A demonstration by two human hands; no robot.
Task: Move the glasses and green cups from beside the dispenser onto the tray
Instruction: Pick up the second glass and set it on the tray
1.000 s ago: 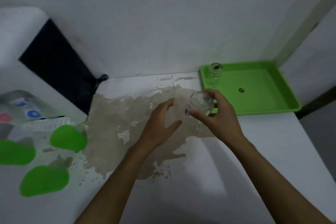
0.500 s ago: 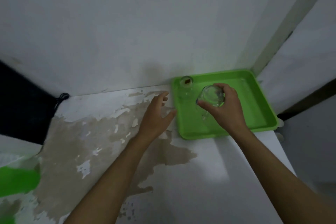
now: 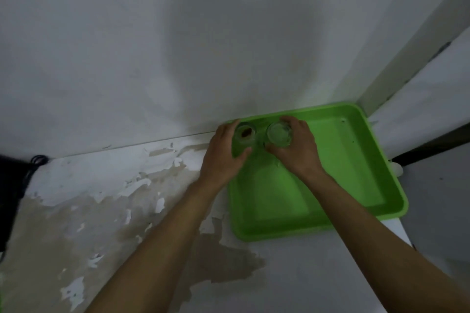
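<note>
The right hand (image 3: 298, 150) is wrapped around a clear glass (image 3: 279, 134), upright with its mouth up, at the back-left corner of the green tray (image 3: 356, 173). The left hand (image 3: 223, 152) cups a second upright glass (image 3: 245, 133) just beside it. The tray sits on the peeling desk (image 3: 101, 198) against the wall.

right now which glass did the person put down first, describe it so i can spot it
Find the green tray against the wall and look at its far left corner, where two clear glasses stand side by side. It is the left glass, cupped by the left hand; unlike the right glass, it has a brown speck inside.
</note>
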